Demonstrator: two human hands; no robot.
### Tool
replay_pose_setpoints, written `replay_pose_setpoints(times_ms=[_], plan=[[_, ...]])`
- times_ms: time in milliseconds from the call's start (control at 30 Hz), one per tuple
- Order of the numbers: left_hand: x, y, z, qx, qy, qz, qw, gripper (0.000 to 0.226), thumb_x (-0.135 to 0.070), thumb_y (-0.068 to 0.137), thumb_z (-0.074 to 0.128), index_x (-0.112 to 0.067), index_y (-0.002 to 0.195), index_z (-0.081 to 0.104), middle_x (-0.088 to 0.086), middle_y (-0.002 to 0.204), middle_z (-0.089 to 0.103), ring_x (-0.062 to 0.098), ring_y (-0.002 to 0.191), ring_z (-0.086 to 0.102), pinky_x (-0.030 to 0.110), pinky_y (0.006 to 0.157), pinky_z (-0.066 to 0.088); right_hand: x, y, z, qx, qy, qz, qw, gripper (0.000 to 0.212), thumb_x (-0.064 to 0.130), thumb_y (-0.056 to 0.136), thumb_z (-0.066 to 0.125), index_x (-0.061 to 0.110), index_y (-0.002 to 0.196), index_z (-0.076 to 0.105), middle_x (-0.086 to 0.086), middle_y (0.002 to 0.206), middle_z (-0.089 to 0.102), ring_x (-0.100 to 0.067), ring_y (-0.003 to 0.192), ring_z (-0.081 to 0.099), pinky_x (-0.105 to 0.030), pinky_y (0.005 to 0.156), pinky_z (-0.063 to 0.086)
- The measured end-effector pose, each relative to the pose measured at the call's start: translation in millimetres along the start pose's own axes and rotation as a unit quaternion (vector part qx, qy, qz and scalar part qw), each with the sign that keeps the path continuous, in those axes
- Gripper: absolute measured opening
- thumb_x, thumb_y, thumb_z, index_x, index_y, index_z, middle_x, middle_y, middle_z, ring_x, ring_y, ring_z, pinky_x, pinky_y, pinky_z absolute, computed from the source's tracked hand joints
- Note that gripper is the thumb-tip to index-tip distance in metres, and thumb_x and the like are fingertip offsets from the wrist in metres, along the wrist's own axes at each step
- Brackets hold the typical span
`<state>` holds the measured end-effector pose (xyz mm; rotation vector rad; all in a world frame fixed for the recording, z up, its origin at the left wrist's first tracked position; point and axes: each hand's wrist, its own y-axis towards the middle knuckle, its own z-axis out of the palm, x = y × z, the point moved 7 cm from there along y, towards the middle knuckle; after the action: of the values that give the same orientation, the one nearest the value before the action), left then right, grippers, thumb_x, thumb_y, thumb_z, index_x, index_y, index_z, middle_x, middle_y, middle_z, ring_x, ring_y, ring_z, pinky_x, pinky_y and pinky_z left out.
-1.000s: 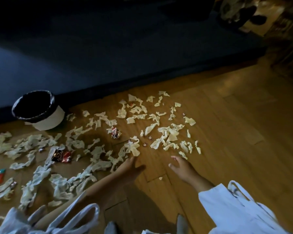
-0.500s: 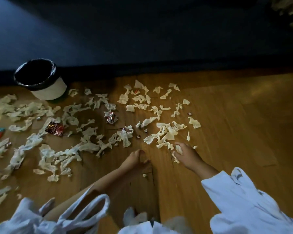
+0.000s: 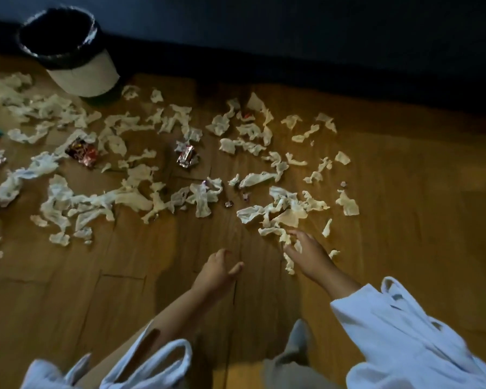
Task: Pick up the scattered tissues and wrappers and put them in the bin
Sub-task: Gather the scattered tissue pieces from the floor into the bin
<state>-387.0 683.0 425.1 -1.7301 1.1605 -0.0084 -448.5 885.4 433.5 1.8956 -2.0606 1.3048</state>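
Tissues (image 3: 281, 211) and wrappers (image 3: 186, 158) across wooden floor (image 3: 404, 220) near bin (image 3: 84, 77), left hand (image 3: 218, 272) and right hand (image 3: 309, 255) above.

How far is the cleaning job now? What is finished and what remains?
Done: nothing that shows; the inside of the bin is too dark to see. In hand: the right hand touches the nearest tissues, and the left hand hovers empty. Left: nearly everything, as tissues cover the floor and the wrappers lie among them.
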Motion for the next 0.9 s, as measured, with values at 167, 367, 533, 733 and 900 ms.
replay_pose_setpoints(times_ms=[167, 367, 533, 733, 900], plan=[[91, 109, 87, -0.033, 0.006, -0.030, 0.999, 0.054, -0.036, 0.091, 0.054, -0.016, 0.137, 0.036, 0.008, 0.141, 0.039, 0.019, 0.115, 0.052, 0.024, 0.088, 0.044, -91, 92, 80, -0.013, -0.013, -0.018, 1.000, 0.043, 0.025, 0.094, 0.051, 0.019, 0.135, 0.042, -0.008, 0.140, 0.042, -0.023, 0.124, 0.045, -0.024, 0.088, 0.035], [220, 242, 191, -0.062, 0.072, -0.074, 0.993, 0.060, -0.023, 0.081, 0.070, -0.021, 0.134, 0.042, 0.005, 0.135, 0.042, 0.023, 0.113, 0.053, 0.028, 0.085, 0.047, -196, 219, 190, -0.057, -0.045, -0.105, 0.992, 0.039, 0.019, 0.091, 0.053, 0.017, 0.129, 0.048, -0.008, 0.134, 0.047, -0.025, 0.123, 0.046, -0.039, 0.100, 0.041], [230, 316, 224, 0.025, 0.204, 0.093, 0.974, 0.022, -0.022, 0.086, 0.063, -0.015, 0.107, 0.062, 0.001, 0.108, 0.059, 0.009, 0.092, 0.057, 0.015, 0.072, 0.048, -229, 280, 217, -0.102, -0.013, -0.234, 0.967, 0.033, 0.014, 0.090, 0.056, 0.015, 0.123, 0.054, -0.005, 0.123, 0.053, -0.014, 0.108, 0.051, -0.025, 0.084, 0.041], [149, 334, 192, -0.002, 0.203, 0.203, 0.958, 0.015, -0.015, 0.083, 0.066, -0.009, 0.096, 0.069, 0.004, 0.091, 0.067, 0.013, 0.079, 0.064, 0.012, 0.062, 0.047, -232, 281, 191, -0.220, 0.047, -0.280, 0.933, 0.026, 0.013, 0.085, 0.050, 0.006, 0.107, 0.063, -0.012, 0.106, 0.062, -0.018, 0.097, 0.056, -0.025, 0.079, 0.045], [79, 345, 223, -0.068, 0.068, 0.298, 0.950, 0.016, -0.006, 0.084, 0.063, -0.009, 0.100, 0.065, -0.001, 0.094, 0.062, 0.007, 0.080, 0.062, 0.014, 0.068, 0.051, -298, 252, 179, -0.280, 0.084, -0.231, 0.928, 0.022, 0.014, 0.088, 0.048, 0.011, 0.103, 0.064, -0.001, 0.101, 0.059, -0.010, 0.096, 0.055, -0.009, 0.080, 0.040]])
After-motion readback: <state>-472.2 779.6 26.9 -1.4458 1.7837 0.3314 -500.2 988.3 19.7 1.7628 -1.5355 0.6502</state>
